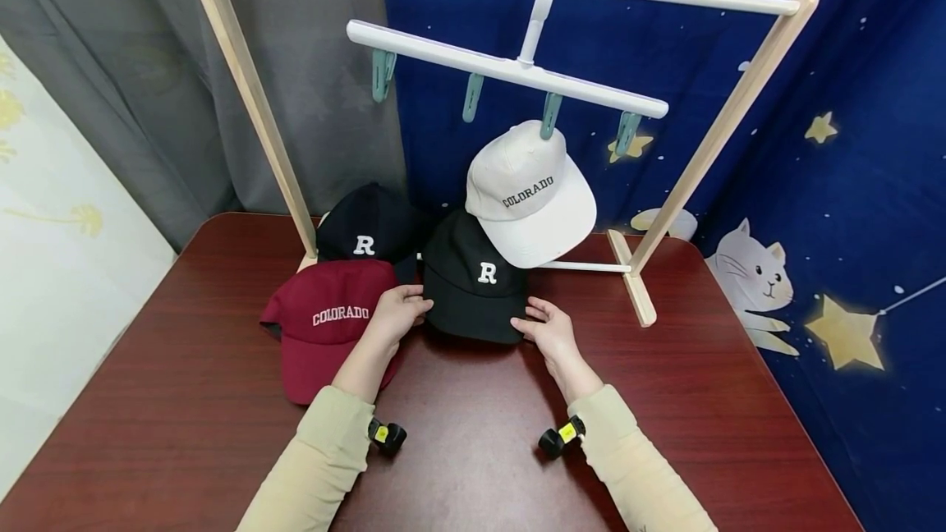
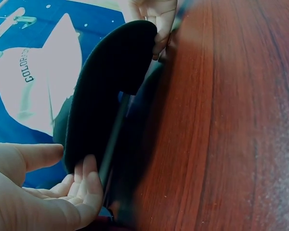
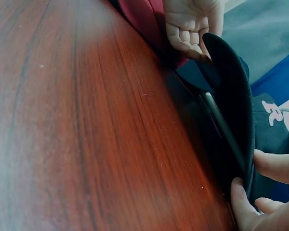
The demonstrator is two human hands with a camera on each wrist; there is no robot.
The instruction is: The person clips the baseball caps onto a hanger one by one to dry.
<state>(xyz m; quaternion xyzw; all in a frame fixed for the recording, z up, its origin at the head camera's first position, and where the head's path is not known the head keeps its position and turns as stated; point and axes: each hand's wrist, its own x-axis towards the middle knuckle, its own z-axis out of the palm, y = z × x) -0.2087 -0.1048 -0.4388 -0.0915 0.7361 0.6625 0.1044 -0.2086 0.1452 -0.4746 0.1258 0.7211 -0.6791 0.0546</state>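
A black baseball cap with a white R is held by its brim, tilted up above the table in both wrist views. My left hand grips the brim's left side, fingers under it and thumb at its edge. On the brim's right side, my right hand pinches it between thumb and fingers. A white Colorado cap hangs from a green clip just behind, overlapping the black cap's crown in the head view. Beside my left hand lies a maroon Colorado cap.
A dark navy cap with an R sits behind the maroon one. A wooden rack carries a white hanger bar with several green clips. The rack's low white rod runs behind the black cap, above the brown table.
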